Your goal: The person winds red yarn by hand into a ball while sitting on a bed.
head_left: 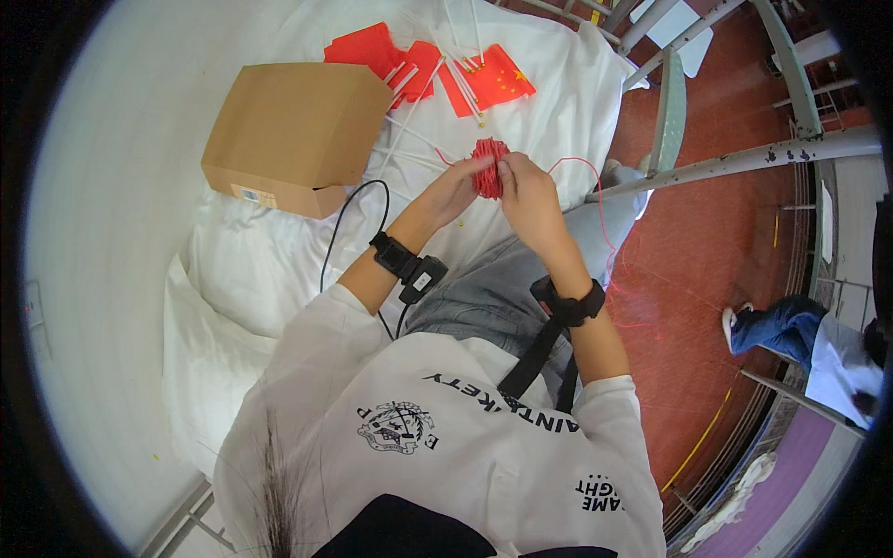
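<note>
A wound bundle of red string (487, 177) is held between my two hands above the white sheet. My left hand (453, 192) has its fingers closed on the bundle's left side, thumb across the front. On the other side, my right hand (530, 197) grips it too, with the fingers bent and partly hidden. A short end of string sticks out to the left. From behind my right hand a loose red strand (600, 191) loops over and hangs past my leg toward the floor. Both wrists wear black straps.
On the sheet (233, 279) lie a brown cardboard box (288, 121) and several small red flags (498, 79) with white sticks. A black cable (337, 232) runs by my left forearm. Metal bed rails (744, 160) edge the right, above a red floor (688, 251); another person (791, 330) is beyond.
</note>
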`<move>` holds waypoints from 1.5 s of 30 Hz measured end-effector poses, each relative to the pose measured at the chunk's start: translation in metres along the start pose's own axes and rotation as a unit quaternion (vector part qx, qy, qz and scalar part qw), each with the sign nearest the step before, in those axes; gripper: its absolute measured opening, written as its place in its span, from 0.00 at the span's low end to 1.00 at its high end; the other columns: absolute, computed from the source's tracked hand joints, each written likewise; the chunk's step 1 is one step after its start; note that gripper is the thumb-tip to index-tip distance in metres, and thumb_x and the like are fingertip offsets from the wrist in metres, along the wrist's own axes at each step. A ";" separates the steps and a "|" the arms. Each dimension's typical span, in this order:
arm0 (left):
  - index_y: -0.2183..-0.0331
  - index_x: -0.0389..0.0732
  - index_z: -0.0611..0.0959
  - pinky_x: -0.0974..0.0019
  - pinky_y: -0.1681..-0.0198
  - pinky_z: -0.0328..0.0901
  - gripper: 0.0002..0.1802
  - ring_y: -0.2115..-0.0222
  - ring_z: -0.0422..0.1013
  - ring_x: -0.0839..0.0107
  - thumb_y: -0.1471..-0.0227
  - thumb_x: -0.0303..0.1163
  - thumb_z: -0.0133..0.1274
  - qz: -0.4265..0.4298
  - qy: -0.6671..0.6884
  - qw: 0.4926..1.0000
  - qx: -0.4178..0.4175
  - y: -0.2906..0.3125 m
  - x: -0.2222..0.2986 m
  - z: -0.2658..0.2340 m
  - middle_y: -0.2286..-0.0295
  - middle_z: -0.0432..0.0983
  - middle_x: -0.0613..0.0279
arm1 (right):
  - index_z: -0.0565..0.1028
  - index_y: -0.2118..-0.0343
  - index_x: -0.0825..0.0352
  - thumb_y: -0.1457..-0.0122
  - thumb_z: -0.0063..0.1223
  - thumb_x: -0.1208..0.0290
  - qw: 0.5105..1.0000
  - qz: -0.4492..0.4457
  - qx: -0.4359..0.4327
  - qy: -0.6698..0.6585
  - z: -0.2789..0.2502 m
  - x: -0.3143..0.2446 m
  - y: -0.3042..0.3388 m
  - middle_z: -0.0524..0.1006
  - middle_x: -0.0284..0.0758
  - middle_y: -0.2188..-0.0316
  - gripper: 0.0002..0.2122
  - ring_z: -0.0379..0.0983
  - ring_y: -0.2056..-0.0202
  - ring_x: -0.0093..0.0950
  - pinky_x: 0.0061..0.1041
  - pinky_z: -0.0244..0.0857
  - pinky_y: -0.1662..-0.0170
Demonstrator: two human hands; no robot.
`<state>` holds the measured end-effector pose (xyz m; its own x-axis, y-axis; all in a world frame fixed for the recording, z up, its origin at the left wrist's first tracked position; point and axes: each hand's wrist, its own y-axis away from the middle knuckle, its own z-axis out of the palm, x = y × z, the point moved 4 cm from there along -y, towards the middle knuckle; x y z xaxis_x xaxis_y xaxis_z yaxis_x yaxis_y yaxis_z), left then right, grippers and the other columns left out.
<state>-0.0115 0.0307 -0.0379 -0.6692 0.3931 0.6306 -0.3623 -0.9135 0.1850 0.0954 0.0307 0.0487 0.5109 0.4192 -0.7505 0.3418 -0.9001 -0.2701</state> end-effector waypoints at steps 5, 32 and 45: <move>0.61 0.33 0.73 0.65 0.52 0.59 0.21 0.58 0.67 0.68 0.45 0.42 0.41 0.034 0.054 0.994 0.087 -0.011 0.014 0.015 0.59 0.71 0.54 | 0.66 0.72 0.72 0.43 0.41 0.74 0.998 -0.039 -0.026 0.030 0.017 0.008 0.011 0.69 0.48 0.77 0.06 0.66 0.74 0.47 0.34 0.60 0.72; 0.73 0.36 0.76 0.76 0.75 0.62 0.16 0.79 0.67 0.79 0.68 0.29 0.62 -0.132 -0.379 0.908 -0.123 0.019 0.025 0.035 0.79 0.74 0.63 | 0.74 0.81 0.63 0.57 0.52 0.74 0.947 -0.083 -0.155 0.268 -0.026 0.058 0.004 0.72 0.37 0.81 0.01 0.70 0.75 0.36 0.33 0.59 0.71; 0.79 0.38 0.76 0.77 0.78 0.59 0.08 0.82 0.63 0.83 0.57 0.32 0.57 0.039 -0.462 0.885 0.048 -0.007 0.001 0.020 0.82 0.71 0.71 | 0.73 0.71 0.75 0.47 0.43 0.73 0.986 0.155 -0.023 -0.049 -0.023 0.039 0.009 0.74 0.48 0.78 0.10 0.73 0.74 0.39 0.30 0.64 0.68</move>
<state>0.0029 0.0354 -0.0232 0.1431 0.1147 0.9830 -0.2527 -0.9561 0.1484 0.1367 0.0416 0.0307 0.5188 0.1090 -0.8479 0.2175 -0.9760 0.0077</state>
